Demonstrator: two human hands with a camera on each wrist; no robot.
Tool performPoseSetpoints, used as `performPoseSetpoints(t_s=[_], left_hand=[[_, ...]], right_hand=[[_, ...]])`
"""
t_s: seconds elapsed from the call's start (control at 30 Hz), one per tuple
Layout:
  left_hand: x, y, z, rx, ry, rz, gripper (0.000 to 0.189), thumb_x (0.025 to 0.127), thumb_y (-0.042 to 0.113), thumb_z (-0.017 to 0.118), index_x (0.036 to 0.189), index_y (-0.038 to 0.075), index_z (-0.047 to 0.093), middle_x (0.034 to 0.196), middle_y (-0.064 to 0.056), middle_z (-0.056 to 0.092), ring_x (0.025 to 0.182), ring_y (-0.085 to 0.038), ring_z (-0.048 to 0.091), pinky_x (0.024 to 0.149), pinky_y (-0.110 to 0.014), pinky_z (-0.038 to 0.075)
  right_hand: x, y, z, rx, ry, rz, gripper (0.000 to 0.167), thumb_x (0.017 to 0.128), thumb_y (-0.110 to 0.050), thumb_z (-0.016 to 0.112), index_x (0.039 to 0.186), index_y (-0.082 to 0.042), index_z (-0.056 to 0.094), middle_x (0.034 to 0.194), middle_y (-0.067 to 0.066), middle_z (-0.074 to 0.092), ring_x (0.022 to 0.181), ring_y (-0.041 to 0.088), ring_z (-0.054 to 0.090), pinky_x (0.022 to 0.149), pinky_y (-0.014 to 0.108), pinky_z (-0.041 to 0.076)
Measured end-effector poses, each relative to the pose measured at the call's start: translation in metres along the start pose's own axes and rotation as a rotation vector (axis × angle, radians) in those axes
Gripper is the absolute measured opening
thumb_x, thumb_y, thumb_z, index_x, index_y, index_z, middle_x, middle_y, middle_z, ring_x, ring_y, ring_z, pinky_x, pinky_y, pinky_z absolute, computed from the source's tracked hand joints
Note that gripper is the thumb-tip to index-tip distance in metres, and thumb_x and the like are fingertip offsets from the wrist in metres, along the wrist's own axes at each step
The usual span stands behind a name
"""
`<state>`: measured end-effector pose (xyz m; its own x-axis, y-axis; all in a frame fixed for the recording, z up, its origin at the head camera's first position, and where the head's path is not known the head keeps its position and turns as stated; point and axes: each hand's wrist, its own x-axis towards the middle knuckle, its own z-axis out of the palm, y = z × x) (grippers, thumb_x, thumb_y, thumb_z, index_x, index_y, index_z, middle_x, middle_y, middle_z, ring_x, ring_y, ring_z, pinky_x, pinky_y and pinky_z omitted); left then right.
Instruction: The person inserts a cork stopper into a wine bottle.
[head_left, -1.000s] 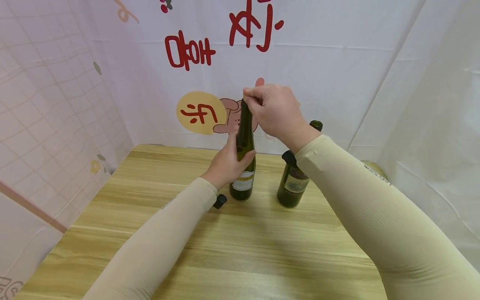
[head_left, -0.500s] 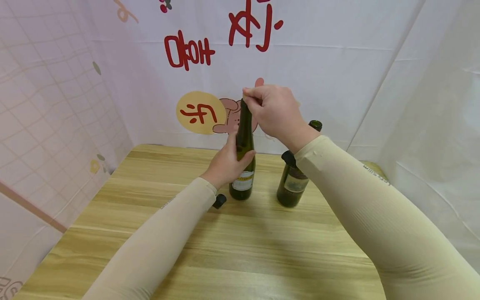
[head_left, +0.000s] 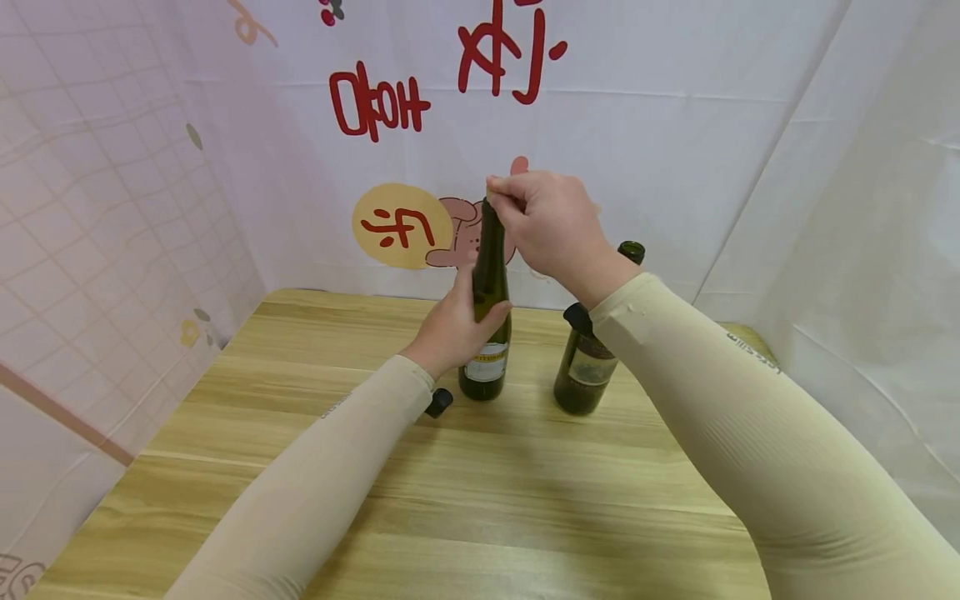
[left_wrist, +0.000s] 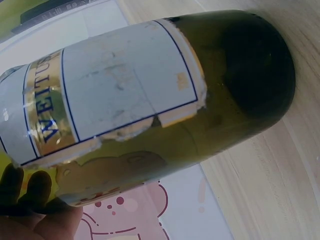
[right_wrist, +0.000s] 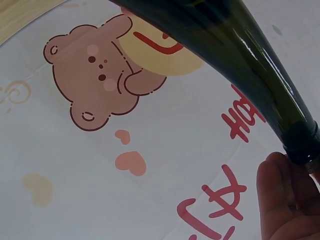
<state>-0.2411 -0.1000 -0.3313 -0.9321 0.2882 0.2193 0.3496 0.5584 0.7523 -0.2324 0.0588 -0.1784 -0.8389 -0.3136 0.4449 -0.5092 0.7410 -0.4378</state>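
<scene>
A green glass wine bottle [head_left: 491, 267] with a white and gold label stands on the wooden table [head_left: 480, 500]. My left hand [head_left: 457, 325] grips it round the body, thumb across the front. At its mouth my right hand [head_left: 551, 218] pinches a small cork [right_wrist: 313, 166], mostly hidden by the fingertips in the head view. In the right wrist view the fingers sit right at the bottle's lip. The left wrist view shows the bottle's label and base, with fingers [left_wrist: 37, 187] wrapped behind the glass.
A second dark green bottle [head_left: 587, 375] stands to the right, partly covered by the right forearm. A black object [head_left: 577, 318] overlaps it. Another small black object [head_left: 440, 403] lies beside the left sleeve. A printed white cloth [head_left: 660, 150] hangs behind the table.
</scene>
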Motion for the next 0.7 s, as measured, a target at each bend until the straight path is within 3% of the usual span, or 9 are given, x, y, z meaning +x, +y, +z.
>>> performPoseSetpoints(t_s=[0.23, 0.6, 0.7], left_hand=[[-0.002, 0.0006, -0.0017, -0.012, -0.01, -0.019, 0.085, 0.102, 0.066, 0.054, 0.164, 0.029, 0.009, 0.152, -0.01, 0.053, 0.132, -0.033, 0.061, 0.113, -0.059, 0.048], [-0.0051, 0.0018, -0.003, -0.014, -0.021, -0.026, 0.097, 0.096, 0.079, 0.048, 0.167, 0.027, 0.007, 0.154, -0.012, 0.052, 0.135, -0.035, 0.06, 0.114, -0.06, 0.046], [-0.0052, 0.0017, -0.0039, -0.03, -0.031, -0.022, 0.1, 0.093, 0.082, 0.047, 0.166, 0.027, 0.008, 0.155, -0.012, 0.052, 0.137, -0.035, 0.059, 0.114, -0.061, 0.046]], right_hand=[[-0.001, -0.0018, 0.0019, 0.017, 0.016, 0.0, 0.033, 0.109, -0.023, 0.06, 0.14, -0.016, 0.069, 0.13, 0.004, 0.076, 0.066, 0.02, 0.061, 0.052, 0.028, 0.042], [-0.0017, -0.0015, 0.0006, 0.012, -0.024, 0.03, 0.038, 0.109, -0.023, 0.059, 0.146, -0.018, 0.064, 0.138, 0.003, 0.072, 0.093, 0.016, 0.071, 0.058, 0.029, 0.047], [-0.0032, -0.001, -0.0019, 0.018, -0.043, 0.034, 0.044, 0.109, -0.022, 0.058, 0.153, -0.021, 0.056, 0.138, 0.003, 0.072, 0.093, 0.019, 0.071, 0.058, 0.029, 0.045]])
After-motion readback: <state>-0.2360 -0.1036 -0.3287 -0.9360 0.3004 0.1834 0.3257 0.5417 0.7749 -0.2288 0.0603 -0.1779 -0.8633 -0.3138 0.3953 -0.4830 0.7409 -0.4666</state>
